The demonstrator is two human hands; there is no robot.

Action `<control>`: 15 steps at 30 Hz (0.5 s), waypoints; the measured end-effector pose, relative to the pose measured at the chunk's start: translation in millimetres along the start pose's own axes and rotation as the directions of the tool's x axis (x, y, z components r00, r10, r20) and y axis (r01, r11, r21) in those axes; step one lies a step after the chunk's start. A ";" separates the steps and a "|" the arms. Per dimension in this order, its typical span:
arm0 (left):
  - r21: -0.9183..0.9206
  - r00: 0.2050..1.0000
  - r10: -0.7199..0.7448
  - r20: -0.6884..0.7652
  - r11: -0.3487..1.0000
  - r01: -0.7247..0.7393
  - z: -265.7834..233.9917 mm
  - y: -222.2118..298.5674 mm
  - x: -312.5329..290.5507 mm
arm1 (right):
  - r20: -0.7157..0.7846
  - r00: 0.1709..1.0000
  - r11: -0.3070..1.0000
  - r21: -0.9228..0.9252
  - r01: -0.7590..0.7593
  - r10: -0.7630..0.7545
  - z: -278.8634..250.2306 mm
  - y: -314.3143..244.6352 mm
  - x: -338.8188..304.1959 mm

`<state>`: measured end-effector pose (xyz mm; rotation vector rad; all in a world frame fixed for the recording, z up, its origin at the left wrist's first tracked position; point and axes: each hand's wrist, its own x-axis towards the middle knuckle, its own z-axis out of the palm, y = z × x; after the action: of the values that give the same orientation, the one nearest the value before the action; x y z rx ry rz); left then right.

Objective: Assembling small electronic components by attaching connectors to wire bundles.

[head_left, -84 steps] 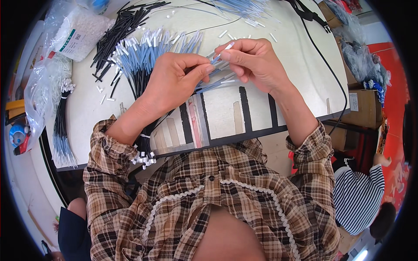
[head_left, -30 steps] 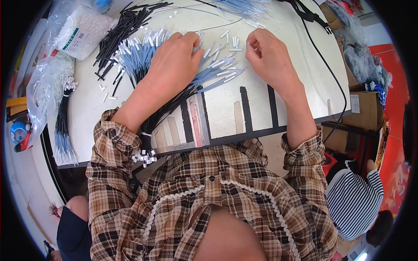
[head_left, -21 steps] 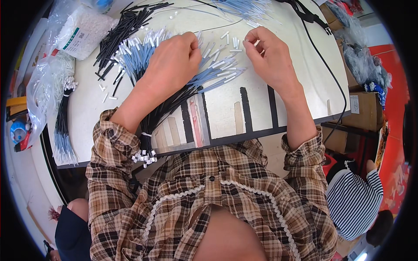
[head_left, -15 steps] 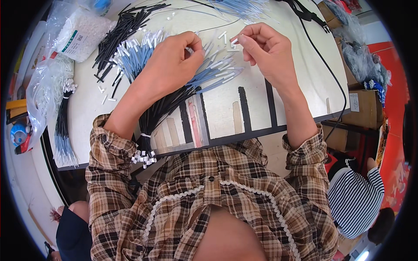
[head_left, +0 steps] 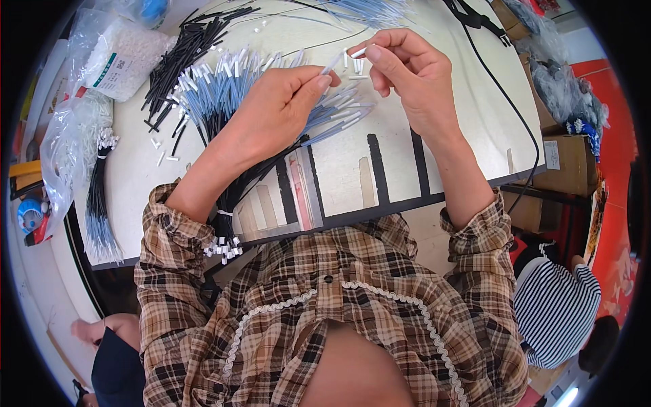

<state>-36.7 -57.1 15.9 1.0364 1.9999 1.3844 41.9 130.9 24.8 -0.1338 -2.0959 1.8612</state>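
Between thumb and fingertips, my left hand (head_left: 288,98) pinches a single thin wire (head_left: 331,64) with a pale end. To its right, my right hand (head_left: 410,74) grips a small white sleeve (head_left: 359,53) between thumb and forefinger, close to the wire's end. Under my left hand lies a big bundle of wires (head_left: 210,88) with blue-grey ends, many capped in white. Lower down the bundle is black, bound by a white tie (head_left: 224,212), with white connectors (head_left: 224,248) hanging over the table edge. Several loose white sleeves (head_left: 359,76) lie beneath my right fingertips.
Black tubes (head_left: 183,61) are heaped at back left, beside a bag of white pieces (head_left: 125,57). A second tied bundle (head_left: 99,197) lies at the left edge. More blue-grey wires (head_left: 373,10) lie far back. A black cable (head_left: 491,74) crosses the right side; cardboard boxes (head_left: 566,166) stand beyond.
My left hand has moved a little right and now shows a wire end between its fingers. My right hand has shifted slightly up and left with the sleeve, closer to the wire.
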 end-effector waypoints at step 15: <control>-0.216 0.964 -0.089 0.249 0.966 0.145 -9.9 1.5 -2.2 | 0.148 0.989 0.996 0.085 -0.004 -0.009 -8.9 -3.0 1.2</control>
<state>-42.4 -64.1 20.9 0.9141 1.6540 1.3262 44.0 139.2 28.7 0.0290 -2.1055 2.0119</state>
